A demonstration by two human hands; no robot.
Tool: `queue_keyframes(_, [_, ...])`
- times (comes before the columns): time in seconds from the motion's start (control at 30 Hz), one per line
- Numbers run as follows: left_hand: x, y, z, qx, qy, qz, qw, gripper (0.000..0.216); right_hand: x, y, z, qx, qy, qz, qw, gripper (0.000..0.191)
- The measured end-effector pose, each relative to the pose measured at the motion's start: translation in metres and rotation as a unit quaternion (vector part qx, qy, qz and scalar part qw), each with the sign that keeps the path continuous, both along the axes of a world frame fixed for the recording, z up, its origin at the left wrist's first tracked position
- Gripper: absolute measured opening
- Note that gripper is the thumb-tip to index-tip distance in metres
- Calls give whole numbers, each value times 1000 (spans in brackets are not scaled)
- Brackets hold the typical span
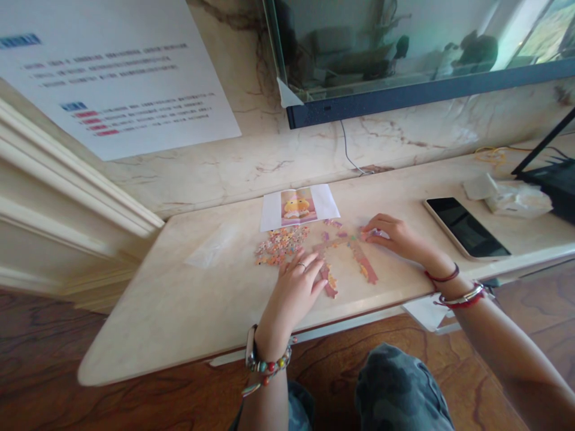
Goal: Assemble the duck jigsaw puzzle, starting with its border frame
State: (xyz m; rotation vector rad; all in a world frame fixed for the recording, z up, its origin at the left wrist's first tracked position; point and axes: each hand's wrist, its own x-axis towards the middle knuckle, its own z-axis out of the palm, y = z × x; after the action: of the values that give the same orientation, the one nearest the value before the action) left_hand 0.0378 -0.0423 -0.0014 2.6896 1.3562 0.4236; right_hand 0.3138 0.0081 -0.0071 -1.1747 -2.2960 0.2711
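Observation:
Small jigsaw puzzle pieces lie in a loose pile [281, 244] on the pale tabletop. To its right, joined pieces form a partial puzzle frame [366, 266], mostly pink with some yellow and green. My left hand [299, 284] rests palm down between the pile and the frame's left side, fingers apart and partly covering pieces. At the frame's upper right corner, my right hand [398, 238] has thumb and fingertips closed around a small purplish puzzle piece, largely hidden by the fingers. A few loose purple pieces [333, 223] lie above the frame. Behind stands a printed reference picture [299, 205] of a yellow plush figure.
A clear plastic bag [212, 245] lies on the left. On the right are a phone or tablet [467, 227], a white tissue pack [518, 199] and a black router [550, 182]. A television [404, 90] and a printed sheet [130, 78] are on the wall.

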Motion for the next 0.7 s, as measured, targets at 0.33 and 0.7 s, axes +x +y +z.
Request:
queue_keyframes(0.33, [0,1,0,2,1,2,1000,32,-8,-48,2,-39,49,7,998,24])
queue_keyframes(0.7, [2,1,0,2,10,-3,1000,34,-6,-75,-7,-70,59,-4,996,27])
